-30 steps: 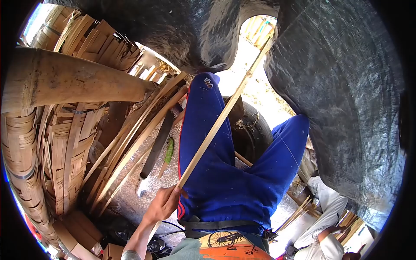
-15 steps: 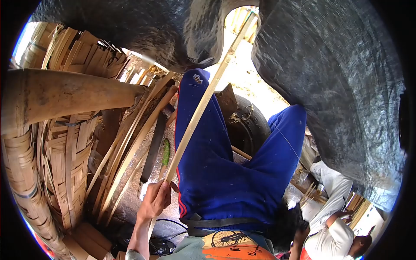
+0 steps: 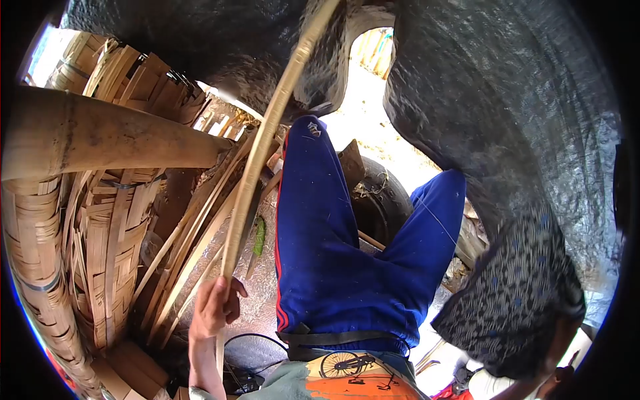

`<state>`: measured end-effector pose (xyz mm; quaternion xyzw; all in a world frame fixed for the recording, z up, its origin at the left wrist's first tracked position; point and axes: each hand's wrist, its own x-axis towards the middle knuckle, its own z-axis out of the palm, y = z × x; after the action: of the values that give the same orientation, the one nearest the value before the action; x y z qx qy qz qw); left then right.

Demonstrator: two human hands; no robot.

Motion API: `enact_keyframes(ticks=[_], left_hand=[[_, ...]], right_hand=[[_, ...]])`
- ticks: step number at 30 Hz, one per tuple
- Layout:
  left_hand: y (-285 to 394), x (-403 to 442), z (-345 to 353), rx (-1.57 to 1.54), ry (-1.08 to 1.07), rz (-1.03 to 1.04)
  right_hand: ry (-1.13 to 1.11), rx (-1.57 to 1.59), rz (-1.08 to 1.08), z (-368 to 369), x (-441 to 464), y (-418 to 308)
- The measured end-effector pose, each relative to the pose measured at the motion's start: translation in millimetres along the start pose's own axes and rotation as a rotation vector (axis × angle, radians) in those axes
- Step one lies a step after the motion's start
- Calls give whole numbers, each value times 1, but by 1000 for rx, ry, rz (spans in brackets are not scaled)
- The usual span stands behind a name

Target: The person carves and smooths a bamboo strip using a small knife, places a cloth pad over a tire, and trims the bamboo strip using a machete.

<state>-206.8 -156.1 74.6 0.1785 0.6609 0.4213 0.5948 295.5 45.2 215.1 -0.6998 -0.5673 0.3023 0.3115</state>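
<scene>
My left hand (image 3: 215, 305) is closed around the lower part of a long pale bamboo strip (image 3: 261, 143). The strip rises from my fist past the top of the picture, leaning a little to the right, and its lower end continues down beside my forearm. Just right of it on the ground lies a green chili-like or leaf-like thing (image 3: 259, 237). The dark, flat blade-like piece beside it is mostly hidden behind the strip. My right hand does not show.
Several bamboo strips (image 3: 193, 233) lean at the left, by woven bamboo baskets (image 3: 120, 233) and a thick bamboo pole (image 3: 133, 133). Dark plastic sheeting (image 3: 480, 80) hangs ahead. Between my blue-trousered legs (image 3: 313, 253) sits a round dark tyre-like thing (image 3: 390, 200). Another person's dark patterned cloth (image 3: 513, 293) is at right.
My left hand has moved slightly left and down, swinging the strip's upper end left, off my leg. At right, dark patterned cloth and an arm now cover where a person in white was.
</scene>
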Motion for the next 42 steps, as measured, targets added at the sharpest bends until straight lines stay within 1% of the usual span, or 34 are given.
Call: enact_keyframes(ticks=[3,4,5,6,7,8,9,10,12,14,15,17,18,20,22,24,26,27,28,30,31,32,34,35,36,37,38,40,41,42], left_hand=[[13,-7,-12,35,81,12],[16,-10,-14,37,94,24],[19,-13,-16,39,90,33],[21,-17,-17,42,83,36],[23,-21,-19,53,80,54],[21,-25,-21,52,86,52],[20,-28,-23,83,104,58],[19,-30,-25,118,118,65],[23,-35,-26,131,124,66],[25,-40,-27,122,141,21],[26,-41,-27,150,141,47],[26,-42,-26,149,136,11],[23,-44,-26,155,143,-10],[20,-44,-26,167,154,-16],[18,-42,-24,158,150,-15],[19,-43,-22,153,132,-22],[17,-43,-20,161,151,-17],[16,-44,-19,158,155,-9],[17,-44,-18,154,160,-10],[20,-44,-14,155,156,-4],[20,-44,-13,148,162,-3],[21,-44,-13,153,164,-4],[24,-48,-10,120,166,-24],[26,-51,-10,126,161,-27],[27,-54,-12,122,186,-30],[28,-56,-13,115,209,-31],[32,-59,-14,143,228,-35],[30,-65,-20,160,233,0],[31,-68,-22,166,229,8],[32,-68,-20,168,229,13]], right_hand=[[-35,51,-232,35,39,-31],[-107,-139,-481,73,50,-49],[-286,-375,-451,98,60,-74],[-397,-371,-545,146,48,-113],[-393,-218,-708,188,33,-130],[-559,-107,-774,214,26,-134],[-682,-86,-790,236,14,-131],[-712,-115,-972,262,1,-118],[-863,-118,-1081,309,-47,-83],[-1084,-274,-1165,342,-103,-49],[-1088,-267,-1158,351,-120,-28],[-1059,-340,-1292,367,-142,-2],[-1186,-317,-1250,362,-129,-19],[-1295,177,-1033,366,-106,-25],[-1092,342,-916,361,-66,-30],[-640,143,-860,359,-34,-27],[-343,-81,-732,353,-26,-21],[-390,-216,-602,350,-26,-17],[-395,-216,-605,352,-30,-9],[-609,59,-439,362,-39,11],[-532,107,-454,366,-39,13],[-532,111,-452,366,-42,13],[-482,237,-523,353,-47,-13],[-488,292,-597,349,-54,-27],[-528,289,-774,350,-63,-37],[-683,219,-867,347,-73,-48],[-746,196,-940,356,-88,-50],[-979,126,-986,378,-116,-43],[-1011,29,-1078,390,-135,-30],[-1041,-68,-1173,393,-139,-33]])
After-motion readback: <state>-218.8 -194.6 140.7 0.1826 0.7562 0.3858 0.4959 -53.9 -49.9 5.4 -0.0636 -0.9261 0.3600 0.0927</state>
